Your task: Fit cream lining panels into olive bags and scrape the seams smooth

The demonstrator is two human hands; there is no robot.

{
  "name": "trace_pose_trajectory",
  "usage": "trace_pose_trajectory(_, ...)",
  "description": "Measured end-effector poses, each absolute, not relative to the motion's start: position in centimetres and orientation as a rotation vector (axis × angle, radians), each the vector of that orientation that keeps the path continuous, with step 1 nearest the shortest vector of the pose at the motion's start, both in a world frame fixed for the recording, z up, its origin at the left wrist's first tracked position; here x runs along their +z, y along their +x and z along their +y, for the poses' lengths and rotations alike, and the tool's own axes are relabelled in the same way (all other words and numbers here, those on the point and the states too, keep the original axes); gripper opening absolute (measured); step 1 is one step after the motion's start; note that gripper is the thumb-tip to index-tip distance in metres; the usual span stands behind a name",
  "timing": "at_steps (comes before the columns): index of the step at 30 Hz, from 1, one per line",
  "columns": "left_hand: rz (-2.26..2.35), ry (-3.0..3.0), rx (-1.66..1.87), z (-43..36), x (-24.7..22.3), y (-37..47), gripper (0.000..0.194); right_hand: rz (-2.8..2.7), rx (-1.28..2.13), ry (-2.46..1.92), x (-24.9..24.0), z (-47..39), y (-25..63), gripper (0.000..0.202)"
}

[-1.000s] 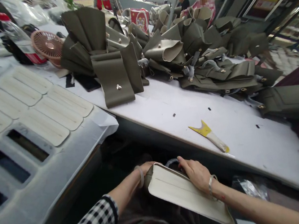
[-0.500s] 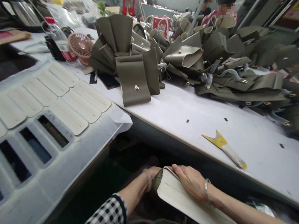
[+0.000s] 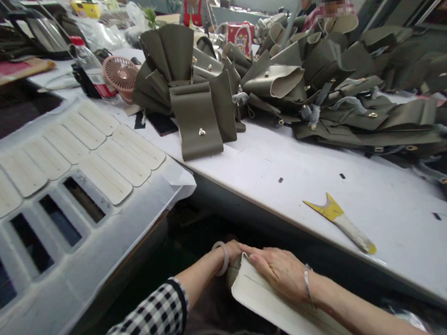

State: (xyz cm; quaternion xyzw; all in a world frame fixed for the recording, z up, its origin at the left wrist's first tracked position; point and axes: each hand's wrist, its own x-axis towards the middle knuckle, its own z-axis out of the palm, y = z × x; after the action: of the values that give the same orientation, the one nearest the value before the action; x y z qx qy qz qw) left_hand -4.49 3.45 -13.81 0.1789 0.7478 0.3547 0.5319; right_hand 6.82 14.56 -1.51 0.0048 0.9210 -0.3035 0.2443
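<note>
A long cream panel with rounded corners (image 3: 281,304) lies over my lap, with olive material (image 3: 233,273) folded at its far end. My right hand (image 3: 279,269) rests along the panel's upper edge, thumb on the cream face and fingers over the far side. At the far end my left hand (image 3: 233,249) is at the olive material, close to the right fingertips; its own fingers are mostly hidden. A yellow and white forked tool (image 3: 342,223) lies on the white table (image 3: 257,179) to the right.
Cream panels (image 3: 104,176) lie in rows on a slotted grey board (image 3: 106,247) at the left. Olive bag pieces (image 3: 197,119) stand and pile up at the back, beside a pink fan (image 3: 120,77) and a bottle (image 3: 91,69). People (image 3: 193,8) are farther back.
My right hand has shifted slightly left along the panel, and the fingers now reach nearer my left hand. The panel has moved a little left. The view has turned slightly.
</note>
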Motion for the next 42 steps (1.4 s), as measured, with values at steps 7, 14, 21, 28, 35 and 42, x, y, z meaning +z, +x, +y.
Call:
trace_pose_trajectory(7,1.75,0.88,0.63,2.8,-4.5,-7.7,0.043,2.458,-0.793,0.101,-1.3,17.5,10.8,0.055)
trace_pose_trajectory(14,1.706,1.118,0.426,3.8,-1.1,-6.5,0.026,2.326,-0.857,0.268,-1.0,21.2,16.5,0.054)
trace_pose_trajectory(21,1.756,1.221,0.308,4.9,-0.7,-6.5,0.023,2.36,-0.77,0.214,-1.0,20.2,14.0,0.059)
trace_pose_trajectory(28,1.874,1.324,0.283,5.2,-0.4,-5.5,0.027,2.474,-0.943,0.19,-1.9,18.2,10.8,0.055)
trace_pose_trajectory(35,2.032,1.605,0.692,3.0,1.1,1.7,0.004,2.822,-1.335,1.387,-3.3,20.5,21.9,0.059)
trace_pose_trajectory(42,1.862,1.66,0.762,4.3,-0.2,10.0,0.009,2.452,-1.822,1.845,-12.1,11.1,26.7,0.089)
